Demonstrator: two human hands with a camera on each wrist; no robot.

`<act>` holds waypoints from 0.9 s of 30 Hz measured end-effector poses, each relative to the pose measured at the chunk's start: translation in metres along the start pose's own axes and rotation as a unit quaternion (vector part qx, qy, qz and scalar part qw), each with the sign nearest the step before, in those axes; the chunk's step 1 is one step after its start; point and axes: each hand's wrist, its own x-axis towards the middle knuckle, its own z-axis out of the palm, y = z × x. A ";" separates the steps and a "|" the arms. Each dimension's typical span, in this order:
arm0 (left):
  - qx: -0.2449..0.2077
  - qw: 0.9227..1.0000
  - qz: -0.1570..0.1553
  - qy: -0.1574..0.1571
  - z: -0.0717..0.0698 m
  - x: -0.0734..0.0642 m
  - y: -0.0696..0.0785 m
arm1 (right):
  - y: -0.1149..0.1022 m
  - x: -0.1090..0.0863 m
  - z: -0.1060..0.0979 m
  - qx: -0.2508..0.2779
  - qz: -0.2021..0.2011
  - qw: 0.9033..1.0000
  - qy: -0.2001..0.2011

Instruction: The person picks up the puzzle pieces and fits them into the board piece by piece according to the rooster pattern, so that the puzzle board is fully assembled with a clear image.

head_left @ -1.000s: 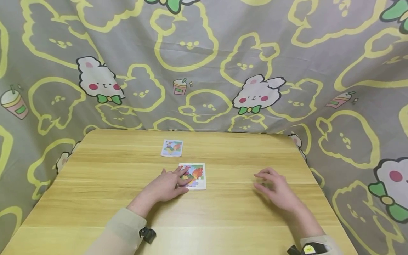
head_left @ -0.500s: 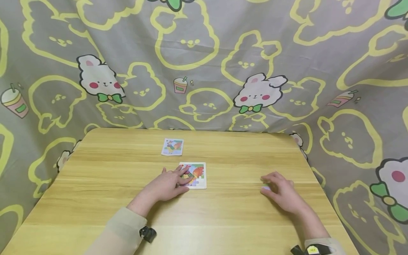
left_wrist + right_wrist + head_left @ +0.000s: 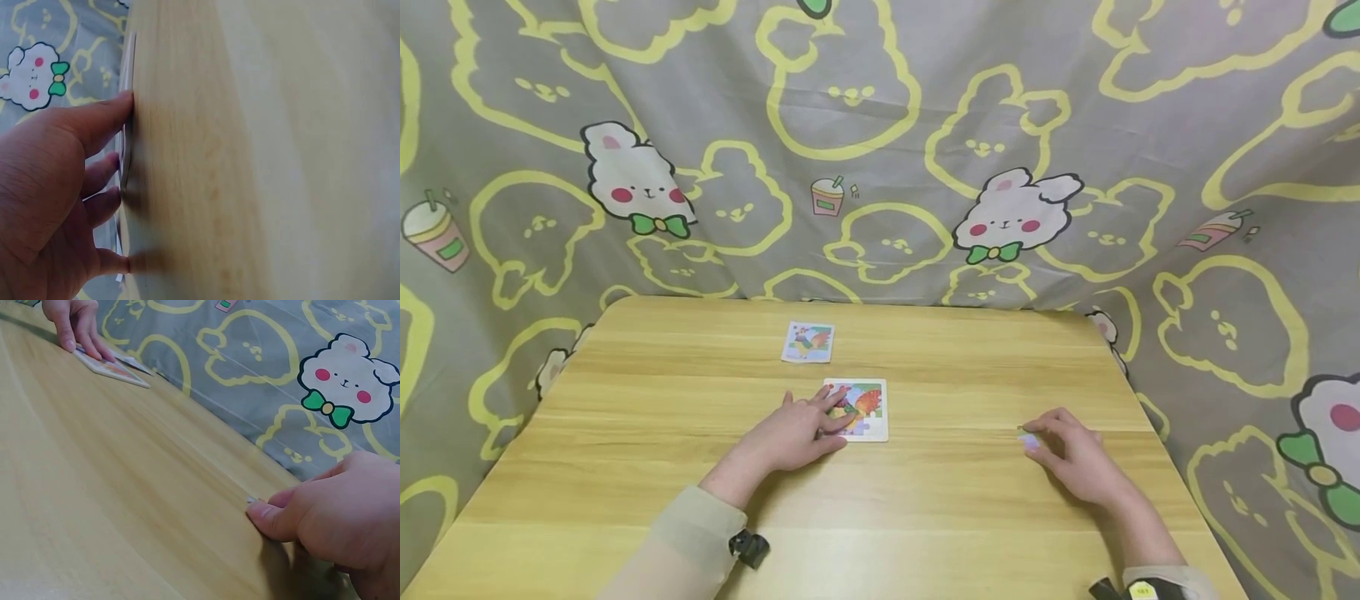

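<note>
A small jigsaw puzzle (image 3: 884,412) with a white border and a colourful rooster picture lies at mid-table in the head view. Its lower right corner shows a white patch. My left hand (image 3: 801,429) rests on the puzzle's left side, fingers spread over the picture and thumb at its near edge, hiding part of it. To the right, my right hand (image 3: 1072,454) pinches a small puzzle piece (image 3: 1030,441), lilac and green, between thumb and fingers, low over the table. In the right wrist view only a sliver of the puzzle piece (image 3: 252,500) shows at the fingertips.
Behind the puzzle lies a picture card (image 3: 808,342) with the same rooster design. The wooden table (image 3: 955,492) ends at a grey curtain (image 3: 895,183) with rabbit drawings, which hangs along the back and both sides.
My right hand has moved a little to the right and its fingers now pinch a puzzle piece that was hidden a second ago. My left hand stays on the puzzle.
</note>
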 end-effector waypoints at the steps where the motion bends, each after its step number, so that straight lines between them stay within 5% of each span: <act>1: -0.001 1.000 -0.001 0.000 0.000 0.000 0.000 | 0.000 0.000 0.001 0.001 0.003 1.000 0.003; 12: 0.000 1.000 -0.003 -0.003 0.000 0.001 -0.001 | 0.000 -0.002 0.009 0.016 0.018 0.999 0.030; 27: 0.002 1.000 -0.009 -0.008 0.001 0.002 -0.001 | 0.000 -0.007 0.019 -0.016 -0.048 0.997 0.057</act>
